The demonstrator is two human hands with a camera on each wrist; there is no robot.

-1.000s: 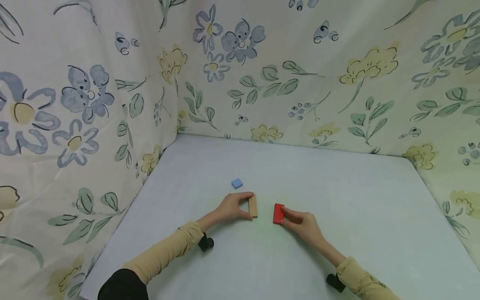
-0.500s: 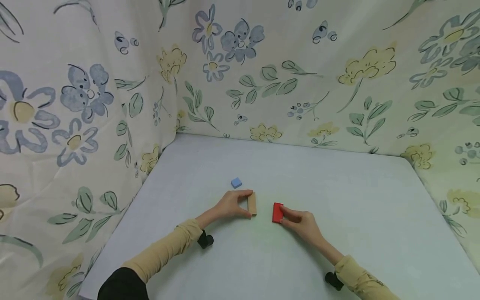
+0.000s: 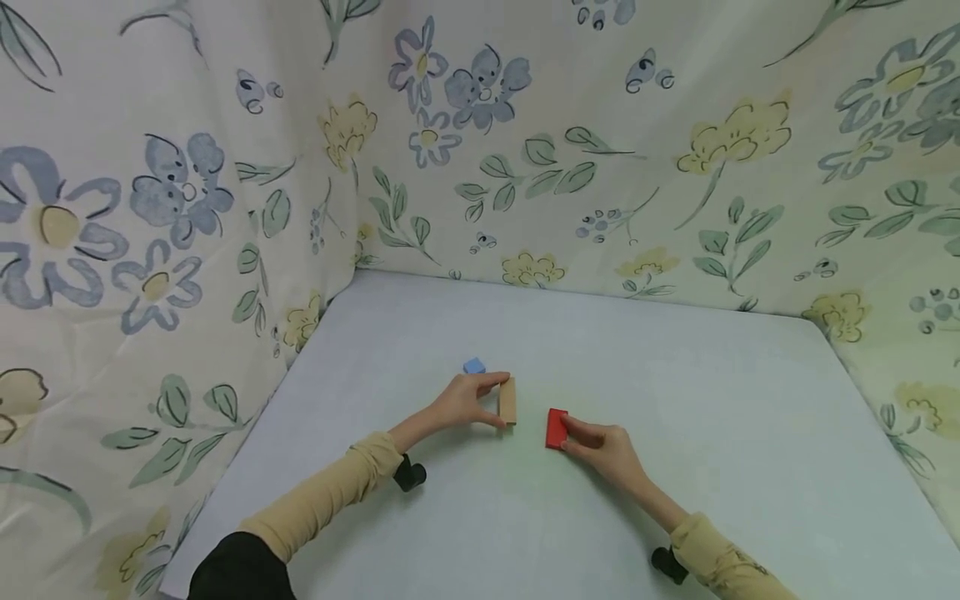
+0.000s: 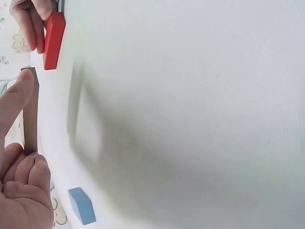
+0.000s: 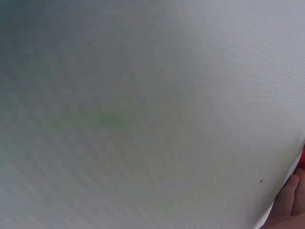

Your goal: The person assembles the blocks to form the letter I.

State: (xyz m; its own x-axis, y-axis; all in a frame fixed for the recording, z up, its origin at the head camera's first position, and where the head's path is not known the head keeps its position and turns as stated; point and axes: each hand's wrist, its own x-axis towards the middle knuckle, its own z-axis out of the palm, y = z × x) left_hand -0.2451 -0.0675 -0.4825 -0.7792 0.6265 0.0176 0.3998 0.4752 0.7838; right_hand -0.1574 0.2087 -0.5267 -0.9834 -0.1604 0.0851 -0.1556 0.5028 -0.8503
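Observation:
My left hand (image 3: 456, 403) pinches a plain wooden block (image 3: 507, 402) by its two ends, thumb at the near end. In the left wrist view the wooden block (image 4: 30, 114) hangs above the surface, its shadow apart from it. To the right, my right hand (image 3: 611, 454) holds a red rectangular block (image 3: 556, 428) between thumb and fingers. A gap separates the two blocks. Behind the left hand lies a small blue block (image 3: 473, 366), partly covered in the head view. Only some right fingers (image 5: 288, 195) and a red sliver show in the right wrist view.
A white table (image 3: 675, 375) spreads under both hands. Floral curtain (image 3: 570, 192) closes off its back and sides. Black wrist devices (image 3: 410, 473) sit below each forearm.
My left hand has moved slightly away from me with the wooden block, nearer the blue block, and now partly hides it. The right hand and red block stay in place.

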